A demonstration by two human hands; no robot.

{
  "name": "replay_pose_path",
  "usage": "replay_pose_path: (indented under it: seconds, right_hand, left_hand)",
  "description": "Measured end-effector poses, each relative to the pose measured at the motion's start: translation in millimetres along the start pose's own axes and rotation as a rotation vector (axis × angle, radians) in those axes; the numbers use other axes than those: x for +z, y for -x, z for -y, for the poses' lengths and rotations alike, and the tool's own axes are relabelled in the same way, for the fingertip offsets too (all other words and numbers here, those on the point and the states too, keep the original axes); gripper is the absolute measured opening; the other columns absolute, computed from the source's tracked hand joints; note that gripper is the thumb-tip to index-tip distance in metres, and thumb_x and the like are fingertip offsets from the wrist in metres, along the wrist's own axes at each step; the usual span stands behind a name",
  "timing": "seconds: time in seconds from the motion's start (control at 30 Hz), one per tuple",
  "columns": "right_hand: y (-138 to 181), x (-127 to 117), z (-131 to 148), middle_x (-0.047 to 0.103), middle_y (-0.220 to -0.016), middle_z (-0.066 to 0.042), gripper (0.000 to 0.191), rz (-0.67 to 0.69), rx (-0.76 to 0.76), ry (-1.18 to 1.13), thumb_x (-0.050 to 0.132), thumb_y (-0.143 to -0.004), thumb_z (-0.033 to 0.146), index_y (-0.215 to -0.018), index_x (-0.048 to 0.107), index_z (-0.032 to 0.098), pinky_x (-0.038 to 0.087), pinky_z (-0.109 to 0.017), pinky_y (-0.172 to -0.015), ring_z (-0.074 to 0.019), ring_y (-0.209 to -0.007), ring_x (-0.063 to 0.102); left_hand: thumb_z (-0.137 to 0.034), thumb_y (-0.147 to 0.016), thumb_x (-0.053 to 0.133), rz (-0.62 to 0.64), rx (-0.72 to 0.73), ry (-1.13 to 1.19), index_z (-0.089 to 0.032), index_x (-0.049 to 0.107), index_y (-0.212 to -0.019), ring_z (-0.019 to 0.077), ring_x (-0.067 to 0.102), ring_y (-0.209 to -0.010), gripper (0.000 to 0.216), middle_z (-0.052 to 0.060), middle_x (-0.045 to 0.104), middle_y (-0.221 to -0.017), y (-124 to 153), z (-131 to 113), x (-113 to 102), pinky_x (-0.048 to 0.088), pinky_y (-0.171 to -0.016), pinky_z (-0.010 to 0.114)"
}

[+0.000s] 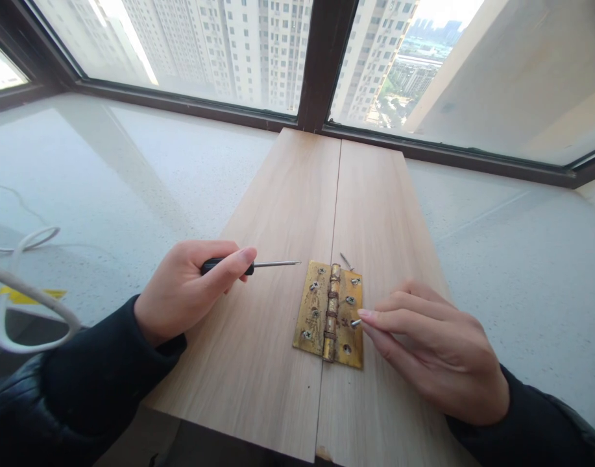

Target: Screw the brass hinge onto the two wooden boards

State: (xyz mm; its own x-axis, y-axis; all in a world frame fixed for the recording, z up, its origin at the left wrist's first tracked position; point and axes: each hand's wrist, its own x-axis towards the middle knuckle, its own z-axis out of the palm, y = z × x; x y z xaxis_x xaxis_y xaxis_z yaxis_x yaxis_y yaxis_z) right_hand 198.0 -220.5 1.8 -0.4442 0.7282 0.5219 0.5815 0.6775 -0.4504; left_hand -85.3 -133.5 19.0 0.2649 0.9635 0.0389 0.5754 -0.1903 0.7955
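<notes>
Left hand (180,285) grips screwdriver (251,265); right hand (433,350) pinches screw (356,322) at hinge (330,314).

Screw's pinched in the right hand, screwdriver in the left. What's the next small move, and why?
Probably stand the screw upright in the hole beside it on the hinge. The right hand holds it lying almost flat at the right leaf, while the screwdriver in the left hand points at the hinge but stops short of it.

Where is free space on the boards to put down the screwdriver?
The left board is bare between the window frame and the hinge, and below the left hand. The right board is bare above the loose screw. It is crowded around the hinge, where the right hand holds a screw.
</notes>
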Motion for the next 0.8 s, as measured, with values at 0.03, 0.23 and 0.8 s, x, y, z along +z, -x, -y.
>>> replay_pose_path:
  seconds: [0.03, 0.23, 0.8]
  right_hand:
    - [0.2, -0.1, 0.0, 0.07, -0.084, -0.003, 0.026, 0.007, -0.004, -0.003, 0.062, -0.092, -0.004, -0.107, 0.069, 0.017, 0.051, -0.03, -0.064, -0.0147, -0.072, 0.059]
    - [0.9, 0.2, -1.2, 0.071, -0.085, -0.003, 0.026, 0.008, -0.005, -0.009, 0.062, -0.092, -0.004, -0.107, 0.068, 0.016, 0.051, -0.03, -0.064, -0.0139, -0.072, 0.058]
    - [2.0, 0.3, -6.7, 0.07, -0.086, -0.004, 0.011, 0.012, 0.085, -0.041, 0.067, -0.096, 0.009, -0.103, 0.068, 0.017, 0.057, -0.024, -0.068, -0.0138, -0.078, 0.065]
  left_hand:
    - [-0.052, -0.091, 0.052, 0.002, 0.0, 0.002, -0.019, 0.063, -0.059, 0.0108, 0.044, -0.051, 0.047, -0.003, 0.049, -0.052, 0.0, -0.1, 0.0, 0.035, -0.052, 0.025]
    - [-0.051, -0.09, 0.052, 0.003, -0.009, 0.007, -0.019, 0.062, -0.058, 0.0105, 0.042, -0.051, 0.046, -0.003, 0.048, -0.052, 0.1, -0.4, 0.2, 0.034, -0.052, 0.025]
    - [-0.052, -0.09, 0.053, 0.001, -0.015, 0.019, -0.019, 0.062, -0.058, 0.0108, 0.043, -0.052, 0.047, -0.003, 0.048, -0.052, 0.6, -0.7, 0.4, 0.034, -0.053, 0.025]
